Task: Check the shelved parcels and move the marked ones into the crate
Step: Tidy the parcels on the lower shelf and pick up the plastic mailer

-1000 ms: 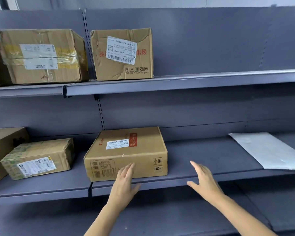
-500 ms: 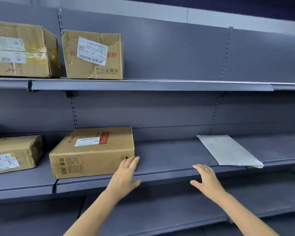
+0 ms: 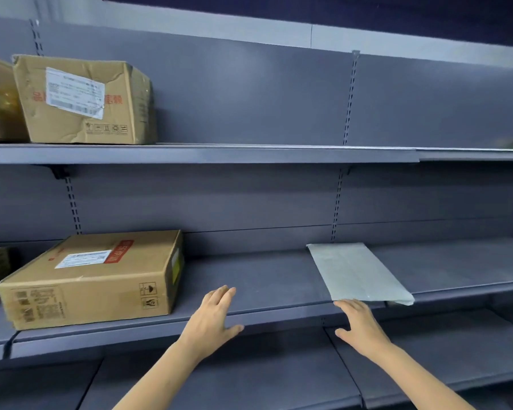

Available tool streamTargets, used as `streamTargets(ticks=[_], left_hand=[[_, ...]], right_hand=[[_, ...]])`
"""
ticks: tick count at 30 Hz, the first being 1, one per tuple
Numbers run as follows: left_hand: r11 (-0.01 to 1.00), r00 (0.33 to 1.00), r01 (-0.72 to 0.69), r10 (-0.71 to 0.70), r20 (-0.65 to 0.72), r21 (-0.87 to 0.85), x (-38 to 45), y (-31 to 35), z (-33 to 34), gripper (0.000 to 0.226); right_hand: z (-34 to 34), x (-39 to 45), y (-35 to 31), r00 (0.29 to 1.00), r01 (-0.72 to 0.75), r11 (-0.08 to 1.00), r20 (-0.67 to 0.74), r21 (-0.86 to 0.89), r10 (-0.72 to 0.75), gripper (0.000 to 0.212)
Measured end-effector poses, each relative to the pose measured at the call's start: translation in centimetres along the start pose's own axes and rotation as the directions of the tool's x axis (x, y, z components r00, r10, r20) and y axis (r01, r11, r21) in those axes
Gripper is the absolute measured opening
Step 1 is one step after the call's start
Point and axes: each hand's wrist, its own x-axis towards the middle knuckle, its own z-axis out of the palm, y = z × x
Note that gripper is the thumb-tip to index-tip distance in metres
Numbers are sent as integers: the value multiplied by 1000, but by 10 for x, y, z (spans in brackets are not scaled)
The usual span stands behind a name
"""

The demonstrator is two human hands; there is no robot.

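Both hands have shifted rightward since the earlier frames, away from the flat cardboard box (image 3: 92, 279) and toward the grey mailer bag (image 3: 357, 273). From the head camera, the left hand (image 3: 212, 318) hovers over the middle shelf (image 3: 261, 279), fingers straight and spread, holding nothing. The right hand (image 3: 359, 324) is also flat and empty, its fingertips (image 3: 342, 303) at the near edge of the bag; I cannot tell whether they touch it. That bag lies flat on the shelf, its near corner overhanging the front edge. Up on the top shelf (image 3: 249, 153) sits a dented box (image 3: 83, 102) with a white label.
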Motion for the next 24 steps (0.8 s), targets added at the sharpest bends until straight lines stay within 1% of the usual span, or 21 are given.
streamTargets(ticks=[5,9,12,14,16,19,24], left_hand=[[999,998,52,-52,28,10,9,19,18,72],[994,993,95,-99,68,52,8,20,28,72],[989,986,131,-138,99,74,5,18,31,71],[985,980,154,-163,117,83,1,16,32,69],[980,972,178,-189,136,90,-3,12,33,68],[974,966,199,-214,144,112,-11,-1,34,66],[969,954,218,-237,181,118,-24,-20,33,66]], right_hand=[[-1,26,34,999,36,996,0,-80,-36,60],[-6,57,53,1000,10,968,-8,-250,-12,67],[-5,78,66,999,-44,943,9,-331,50,81],[0,88,73,993,-95,933,27,-348,111,89],[7,94,80,986,-113,930,75,-349,148,92],[20,94,82,977,-84,890,140,-448,163,85],[24,93,76,989,-70,863,81,-500,126,69]])
